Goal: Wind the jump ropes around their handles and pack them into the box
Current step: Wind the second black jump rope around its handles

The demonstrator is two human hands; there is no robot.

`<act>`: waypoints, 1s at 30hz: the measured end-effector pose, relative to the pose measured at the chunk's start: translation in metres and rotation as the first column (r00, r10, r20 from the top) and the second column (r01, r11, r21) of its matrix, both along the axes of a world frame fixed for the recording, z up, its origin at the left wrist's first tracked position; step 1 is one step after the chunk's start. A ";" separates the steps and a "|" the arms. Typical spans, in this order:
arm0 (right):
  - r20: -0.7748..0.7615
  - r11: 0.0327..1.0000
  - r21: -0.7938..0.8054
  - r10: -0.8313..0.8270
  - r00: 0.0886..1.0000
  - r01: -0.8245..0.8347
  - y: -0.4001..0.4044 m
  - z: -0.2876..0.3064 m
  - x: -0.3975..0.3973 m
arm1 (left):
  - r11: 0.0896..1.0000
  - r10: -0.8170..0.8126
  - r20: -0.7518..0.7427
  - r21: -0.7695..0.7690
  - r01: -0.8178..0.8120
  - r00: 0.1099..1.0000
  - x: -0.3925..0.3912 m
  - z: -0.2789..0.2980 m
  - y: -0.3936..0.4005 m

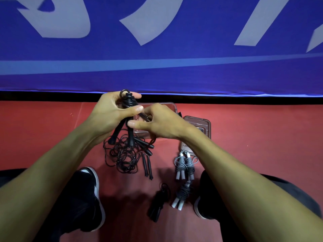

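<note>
Your left hand [111, 110] grips a black jump rope [128, 102] by its paired handles, coils bunched near the top. Your right hand [157, 121] pinches the loose cord beside them. Judgement: keep each turn taut and close-laid, and tuck the tail before releasing. The clear box [172, 109] sits just behind your hands, its lid [205, 123] alongside. Wound grey ropes [185, 165] lie nearby. The white lettering on the blue banner [174, 70] is cropped and unreadable.

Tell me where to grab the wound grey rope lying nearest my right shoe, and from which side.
Grip the grey rope bundle across its wrapped middle, coming from above. The cord is coiled thickest there, so a pinch probably keeps the coils from slipping, while the pale handle ends stick out bare and would likely let it swing.
</note>
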State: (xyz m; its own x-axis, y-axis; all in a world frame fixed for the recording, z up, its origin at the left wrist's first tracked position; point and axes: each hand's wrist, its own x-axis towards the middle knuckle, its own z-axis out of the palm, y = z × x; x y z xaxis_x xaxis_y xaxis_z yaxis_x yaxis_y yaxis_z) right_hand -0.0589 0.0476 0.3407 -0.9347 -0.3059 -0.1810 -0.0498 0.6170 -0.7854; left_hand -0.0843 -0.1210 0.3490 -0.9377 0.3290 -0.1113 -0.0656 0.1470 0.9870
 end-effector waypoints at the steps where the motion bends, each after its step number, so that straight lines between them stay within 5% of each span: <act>1: -0.037 1.000 0.002 0.012 0.999 -0.011 -0.004 -0.002 0.000 | 1.000 0.001 -0.012 0.000 -0.001 1.000 0.000 0.000 0.001; 9: -0.179 0.999 0.047 0.034 0.983 -0.026 -0.005 -0.006 -0.001 | 0.998 -0.032 0.003 0.049 0.032 0.999 0.000 -0.004 0.000; 14: -0.020 0.969 -0.240 -0.059 0.998 0.053 -0.005 0.002 -0.001 | 0.971 -0.172 0.126 0.187 0.147 0.977 0.004 0.000 0.002; 18: 0.036 0.954 -0.294 -0.051 0.998 0.060 -0.001 0.002 0.002 | 0.967 -0.217 0.137 0.166 0.194 0.966 0.011 -0.001 0.004; 20: 0.090 0.955 -0.278 -0.085 0.992 0.107 0.001 -0.004 0.000 | 0.972 -0.224 0.072 0.090 0.218 0.972 0.011 -0.003 0.005; 24: 0.036 0.989 -0.043 -0.142 0.989 0.144 0.007 -0.007 -0.005 | 0.939 -0.204 -0.207 -0.317 0.131 0.957 0.009 -0.007 0.006; 27: 0.012 0.990 0.083 -0.116 0.993 0.114 0.008 -0.005 -0.006 | 0.928 -0.144 -0.250 -0.371 0.043 0.957 0.010 -0.012 0.008; 30: 0.052 0.993 0.046 -0.114 0.992 0.111 0.008 -0.006 -0.008 | 0.924 -0.051 -0.262 -0.379 -0.054 0.964 0.005 -0.016 0.007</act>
